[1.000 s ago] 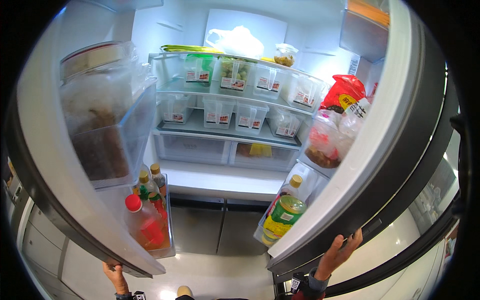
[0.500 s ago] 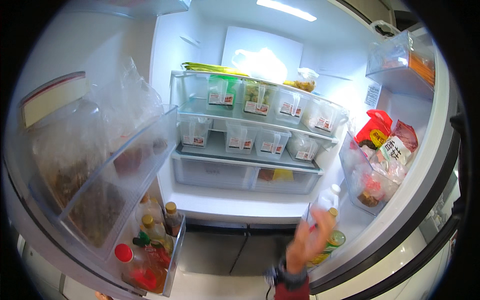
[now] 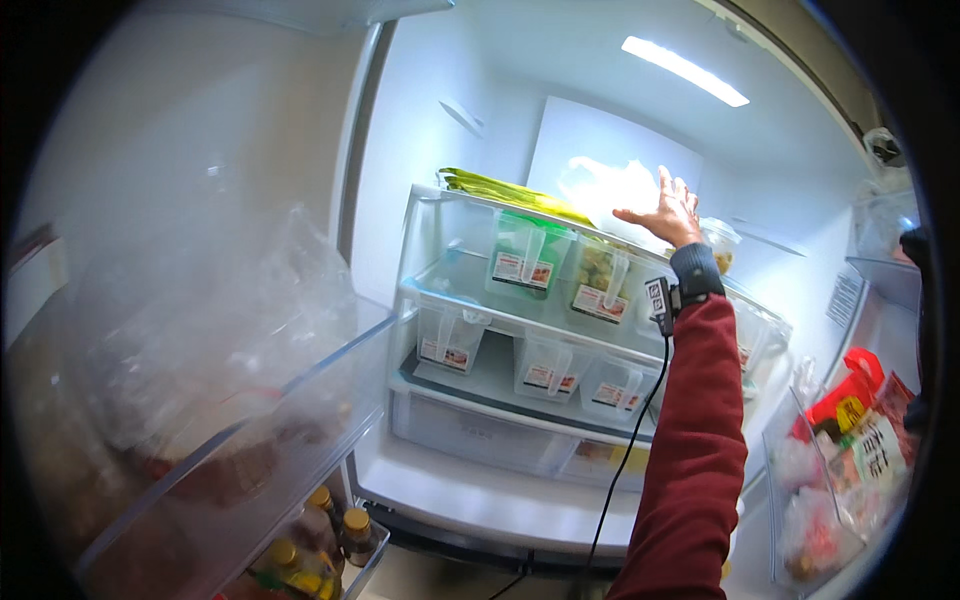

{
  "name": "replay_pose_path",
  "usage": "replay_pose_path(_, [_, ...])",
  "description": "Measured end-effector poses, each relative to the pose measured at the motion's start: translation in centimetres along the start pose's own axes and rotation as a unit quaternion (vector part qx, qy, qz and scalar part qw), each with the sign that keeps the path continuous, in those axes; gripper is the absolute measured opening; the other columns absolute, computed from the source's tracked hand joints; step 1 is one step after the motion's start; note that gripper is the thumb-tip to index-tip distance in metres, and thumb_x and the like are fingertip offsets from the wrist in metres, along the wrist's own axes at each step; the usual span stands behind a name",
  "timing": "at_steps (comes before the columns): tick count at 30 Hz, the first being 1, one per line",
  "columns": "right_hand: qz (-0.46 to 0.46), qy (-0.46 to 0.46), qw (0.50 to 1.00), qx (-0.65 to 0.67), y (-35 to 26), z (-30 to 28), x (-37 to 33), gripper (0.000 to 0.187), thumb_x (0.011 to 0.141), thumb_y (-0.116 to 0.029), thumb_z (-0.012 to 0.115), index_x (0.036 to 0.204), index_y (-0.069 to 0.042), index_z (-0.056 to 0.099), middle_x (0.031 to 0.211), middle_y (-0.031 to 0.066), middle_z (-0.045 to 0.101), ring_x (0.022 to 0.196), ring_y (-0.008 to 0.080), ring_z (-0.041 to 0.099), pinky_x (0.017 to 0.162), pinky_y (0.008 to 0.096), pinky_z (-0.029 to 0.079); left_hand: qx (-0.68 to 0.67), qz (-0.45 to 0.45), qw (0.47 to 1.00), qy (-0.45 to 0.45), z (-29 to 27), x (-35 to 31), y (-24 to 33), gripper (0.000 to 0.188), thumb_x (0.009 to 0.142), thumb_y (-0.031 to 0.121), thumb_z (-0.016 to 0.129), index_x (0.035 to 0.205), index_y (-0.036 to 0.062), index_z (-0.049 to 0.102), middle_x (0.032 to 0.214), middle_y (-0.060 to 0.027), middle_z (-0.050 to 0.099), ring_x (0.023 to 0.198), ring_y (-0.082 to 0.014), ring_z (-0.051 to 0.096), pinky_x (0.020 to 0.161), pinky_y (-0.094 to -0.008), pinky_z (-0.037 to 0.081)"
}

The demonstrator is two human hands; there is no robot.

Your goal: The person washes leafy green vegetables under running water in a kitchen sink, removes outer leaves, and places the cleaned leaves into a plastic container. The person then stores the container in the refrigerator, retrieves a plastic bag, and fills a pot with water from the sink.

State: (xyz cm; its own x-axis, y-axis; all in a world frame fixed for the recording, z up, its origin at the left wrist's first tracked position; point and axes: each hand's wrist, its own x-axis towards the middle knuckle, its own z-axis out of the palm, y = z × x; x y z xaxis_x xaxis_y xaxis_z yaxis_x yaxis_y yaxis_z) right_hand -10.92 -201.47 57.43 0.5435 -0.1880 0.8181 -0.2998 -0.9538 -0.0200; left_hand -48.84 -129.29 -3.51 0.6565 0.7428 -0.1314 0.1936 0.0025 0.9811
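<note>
My right hand [image 3: 669, 212] reaches up to the top shelf of a refrigerator, fingers spread, holding nothing. It is in front of the right part of a white plastic bag [image 3: 610, 190], brightly lit; whether the fingers touch it I cannot tell. Left of the bag lie long green stalks [image 3: 510, 195]. A clear container with yellowish food [image 3: 718, 240] stands just right of my wrist. My right forearm, in a dark red sleeve, hides part of the shelves below. My left hand is out of view.
Handled clear bins [image 3: 520, 255] line the two shelves below. A drawer [image 3: 480, 430] sits under them. The left door rack [image 3: 330, 360] holds plastic bags, with gold-capped bottles [image 3: 356, 535] lower down. Packets, including a red one [image 3: 845, 395], fill the right door rack.
My right hand has risen from beside the lower right door rack to the plastic bag on the top shelf. The view has shifted and come closer to the shelves.
</note>
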Motion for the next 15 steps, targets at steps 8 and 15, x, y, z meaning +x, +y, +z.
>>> replay_pose_path(8, [0.011, -0.13, 0.99, -0.061, 0.5, 6.4, 6.4, 0.083, 0.063, -0.047, 0.073, 0.132, -0.013, 0.041, 0.119, 0.0145, 0.055, 0.113, 0.0323, 0.05, 0.094, 0.0418, 0.041, -0.026, -0.064, 0.995, 0.065, 1.8, -4.1, -0.8, 0.048, 0.093, 0.049, 0.039, 0.105, 0.0042, 0.053, 0.087, -0.004, 0.053, 0.075, -0.0149, 0.047, 0.065, -0.0281, 0.038])
replay_pose_path(15, [0.027, 0.053, 0.928, 0.369, 4.1, 7.1, 8.1, 0.033, 0.08, -0.026, 0.064, 0.094, 0.003, 0.065, 0.084, 0.0151, 0.066, 0.076, 0.0186, 0.062, 0.067, 0.0322, 0.047, -0.037, -0.083, 0.993, 0.074, 2.6, -4.7, -1.1, 0.047, 0.093, 0.049, 0.041, 0.107, 0.0056, 0.053, 0.088, -0.0043, 0.054, 0.074, -0.0154, 0.048, 0.064, -0.0283, 0.039])
